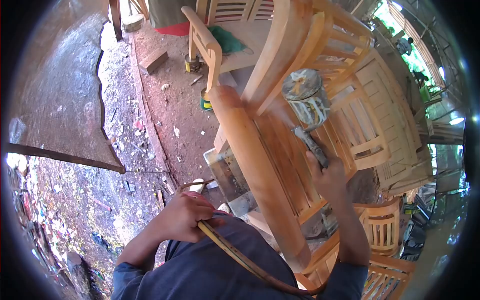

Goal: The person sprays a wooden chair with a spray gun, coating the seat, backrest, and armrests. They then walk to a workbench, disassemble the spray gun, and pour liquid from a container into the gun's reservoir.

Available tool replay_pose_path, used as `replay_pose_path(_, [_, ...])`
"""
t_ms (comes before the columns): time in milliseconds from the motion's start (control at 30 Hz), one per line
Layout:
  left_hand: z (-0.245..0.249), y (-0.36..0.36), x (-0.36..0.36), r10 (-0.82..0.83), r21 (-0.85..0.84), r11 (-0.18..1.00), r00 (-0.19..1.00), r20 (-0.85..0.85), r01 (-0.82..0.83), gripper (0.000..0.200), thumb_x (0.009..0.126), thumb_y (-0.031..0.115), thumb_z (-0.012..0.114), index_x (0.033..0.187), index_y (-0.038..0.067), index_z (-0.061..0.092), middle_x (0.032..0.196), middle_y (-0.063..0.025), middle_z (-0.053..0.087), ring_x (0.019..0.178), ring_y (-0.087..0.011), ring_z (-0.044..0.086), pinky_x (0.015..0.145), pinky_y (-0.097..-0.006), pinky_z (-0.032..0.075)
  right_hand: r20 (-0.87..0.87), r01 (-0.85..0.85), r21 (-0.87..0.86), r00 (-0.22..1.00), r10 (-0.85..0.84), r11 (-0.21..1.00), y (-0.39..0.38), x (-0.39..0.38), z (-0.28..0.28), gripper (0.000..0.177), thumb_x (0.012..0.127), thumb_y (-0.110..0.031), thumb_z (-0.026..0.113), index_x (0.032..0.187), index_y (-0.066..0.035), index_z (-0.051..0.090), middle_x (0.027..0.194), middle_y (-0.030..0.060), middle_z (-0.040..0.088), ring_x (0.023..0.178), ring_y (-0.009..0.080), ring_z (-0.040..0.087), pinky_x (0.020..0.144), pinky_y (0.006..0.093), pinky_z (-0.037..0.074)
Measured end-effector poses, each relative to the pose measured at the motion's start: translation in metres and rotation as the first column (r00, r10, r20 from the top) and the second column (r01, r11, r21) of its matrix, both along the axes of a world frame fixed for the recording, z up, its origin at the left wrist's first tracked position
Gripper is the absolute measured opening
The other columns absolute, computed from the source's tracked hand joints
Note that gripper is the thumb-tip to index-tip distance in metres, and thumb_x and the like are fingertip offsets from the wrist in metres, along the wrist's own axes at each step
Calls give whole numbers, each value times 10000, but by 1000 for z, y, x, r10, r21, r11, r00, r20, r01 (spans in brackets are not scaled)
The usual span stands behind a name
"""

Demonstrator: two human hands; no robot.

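Observation:
My right hand (327, 177) grips the handle of a spray gun (310, 131) whose paint-stained metal cup (306, 98) sits on top. The gun is held over the slatted seat of a wooden chair (260, 150) that lies tilted in front of me, and a faint spray mist shows by the nozzle. My left hand (182, 215) is closed on a tan air hose (235, 255), which curves across my lap toward my right arm.
More unfinished wooden chairs (370, 120) are stacked to the right and behind. A metal box (227, 175) stands under the chair. Small tins (205, 100) and a wood block (152, 61) lie on the dirt floor. A dark mesh sheet (60, 100) hangs at left.

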State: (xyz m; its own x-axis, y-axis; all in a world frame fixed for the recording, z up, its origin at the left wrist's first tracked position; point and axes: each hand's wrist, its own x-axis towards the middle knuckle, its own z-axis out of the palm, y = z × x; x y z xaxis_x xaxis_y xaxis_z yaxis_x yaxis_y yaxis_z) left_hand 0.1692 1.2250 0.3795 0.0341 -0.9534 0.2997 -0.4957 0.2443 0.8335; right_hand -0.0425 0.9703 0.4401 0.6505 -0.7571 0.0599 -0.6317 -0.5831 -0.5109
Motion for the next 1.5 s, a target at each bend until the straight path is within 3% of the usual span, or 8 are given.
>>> replay_pose_path(133, [2,-4,7,8,19,1000,999,36,-8,440,731,125,793,516,64,413,465,-82,398,415,-269,463,416,-398,330,66,-41,-6,997,41,999,-17,-10,-39,393,918,-251,615,1252,-47,577,815,185,669,673,325,662,592,376,491])
replay_pose_path(233, [-1,-10,7,10,34,999,1000,-21,-10,434,718,122,796,515,62,417,467,-85,402,413,-270,456,415,-392,328,-80,71,104,995,-63,992,-24,-22,-52,370,911,-254,621,1210,-37,589,768,195,653,658,357,641,586,402,481])
replay_pose_path(433, [1,-27,25,-34,147,989,998,51,26,429,695,99,801,517,44,415,467,-99,397,403,-266,429,412,-373,317,376,415,58,834,-405,908,-104,-70,-47,304,923,-273,615,1005,17,658,658,78,608,624,174,592,581,340,445])
replay_pose_path(633, [3,-45,38,-47,212,977,998,52,35,435,705,110,795,518,40,409,471,-116,401,407,-280,423,409,-368,317,875,604,-118,438,-205,788,-215,-63,57,315,948,-279,595,787,-9,608,624,31,574,419,77,446,383,264,316])
replay_pose_path(800, [-8,-42,36,18,283,958,997,70,-37,476,699,160,821,509,53,398,472,-100,431,404,-276,471,399,-367,339,896,504,280,169,-411,817,-271,-48,71,302,932,-277,603,762,-36,533,567,39,510,357,113,419,319,293,302])
replay_pose_path(867, [29,-53,19,97,306,949,993,-68,-72,233,753,133,725,631,31,554,566,-121,499,504,-284,531,486,-389,396,852,474,377,160,-499,796,-291,-54,53,303,931,-274,598,750,-49,505,571,39,503,359,115,418,310,291,302])
replay_pose_path(1067, [12,-47,33,133,261,960,987,-93,-105,155,783,66,647,669,2,563,585,-76,535,513,-161,513,484,-298,405,704,379,623,109,-702,684,-322,-67,-27,256,927,-286,583,836,-82,458,573,27,462,364,112,383,312,288,298])
replay_pose_path(1500, [16,-66,37,167,379,917,983,-79,-125,116,796,-2,585,682,-24,589,623,-98,602,554,-161,575,501,-277,433,584,509,650,141,-800,564,-348,-72,-145,303,935,-261,567,747,-55,449,539,46,444,351,147,398,295,306,309])
